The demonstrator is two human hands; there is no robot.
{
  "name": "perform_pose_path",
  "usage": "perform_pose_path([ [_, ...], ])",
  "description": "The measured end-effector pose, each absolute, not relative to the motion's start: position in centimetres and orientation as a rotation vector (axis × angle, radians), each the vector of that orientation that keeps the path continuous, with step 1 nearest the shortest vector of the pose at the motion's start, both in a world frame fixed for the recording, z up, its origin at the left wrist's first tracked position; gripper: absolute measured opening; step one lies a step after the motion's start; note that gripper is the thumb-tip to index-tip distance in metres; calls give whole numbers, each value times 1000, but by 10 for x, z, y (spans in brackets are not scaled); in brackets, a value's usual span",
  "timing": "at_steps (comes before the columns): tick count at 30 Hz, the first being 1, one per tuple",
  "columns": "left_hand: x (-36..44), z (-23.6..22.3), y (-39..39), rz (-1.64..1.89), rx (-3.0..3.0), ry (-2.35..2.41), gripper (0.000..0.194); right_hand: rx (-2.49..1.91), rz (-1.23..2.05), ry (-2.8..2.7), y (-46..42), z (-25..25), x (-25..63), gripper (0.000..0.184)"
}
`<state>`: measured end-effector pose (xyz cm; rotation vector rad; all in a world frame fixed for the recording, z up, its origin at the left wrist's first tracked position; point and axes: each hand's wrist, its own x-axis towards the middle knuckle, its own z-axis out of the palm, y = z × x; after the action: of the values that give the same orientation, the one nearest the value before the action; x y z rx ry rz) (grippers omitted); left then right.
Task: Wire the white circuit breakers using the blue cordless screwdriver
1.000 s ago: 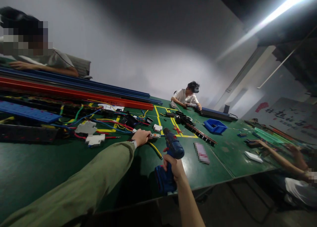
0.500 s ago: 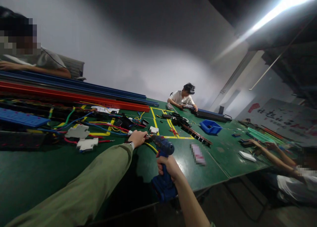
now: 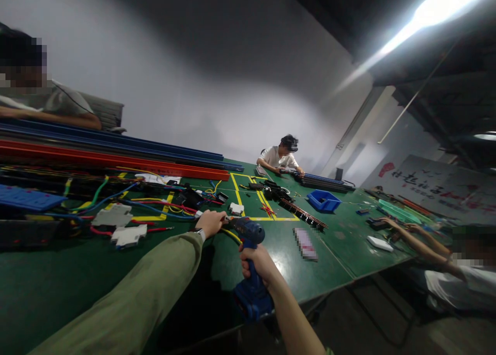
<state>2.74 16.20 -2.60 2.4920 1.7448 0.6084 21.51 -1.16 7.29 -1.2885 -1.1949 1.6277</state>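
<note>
My right hand (image 3: pixel 259 264) is wrapped round the handle of a blue cordless drill (image 3: pixel 252 288), whose nose points left and away from me. At the drill's tip, my left hand (image 3: pixel 211 223) has its fingers pinched together; what they hold is too small to make out. A yellow cable (image 3: pixel 231 235) runs out beneath the tip. Just beyond lies a small white block (image 3: pixel 236 209). Left of my left hand are red and blue wires (image 3: pixel 153 206) and two white circuit breakers, the nearer one (image 3: pixel 129 235) with a red wire on it.
Long red rails (image 3: pixel 116 161) and blue rails (image 3: pixel 163 146) lie along the far left of the green table (image 3: pixel 287 272). A blue bin (image 3: pixel 324 200), a copper-coloured strip (image 3: pixel 304 214) and a blurred pinkish flat object (image 3: pixel 306 244) are to the right. Three other people sit around.
The view has turned slightly, so the scene sits a little further left and lower. Both hands keep their grips, with the drill tip still at my left fingers.
</note>
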Motion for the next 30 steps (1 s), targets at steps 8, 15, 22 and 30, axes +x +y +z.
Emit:
perform_pose_path([
  [8, 26, -29, 163, 597, 2514, 1713, 29, -1276, 1635, -1259, -10, 69, 215, 14],
  [15, 26, -29, 162, 604, 2493, 1714, 27, -1279, 1614, -1248, -12, 70, 214, 17],
  [22, 26, -28, 161, 584, 2488, 1720, 28, -1302, 1619, -1266, -12, 69, 214, 12],
  [30, 26, -31, 162, 582, 2515, 1723, 27, -1295, 1609, -1289, -10, 67, 215, 8],
])
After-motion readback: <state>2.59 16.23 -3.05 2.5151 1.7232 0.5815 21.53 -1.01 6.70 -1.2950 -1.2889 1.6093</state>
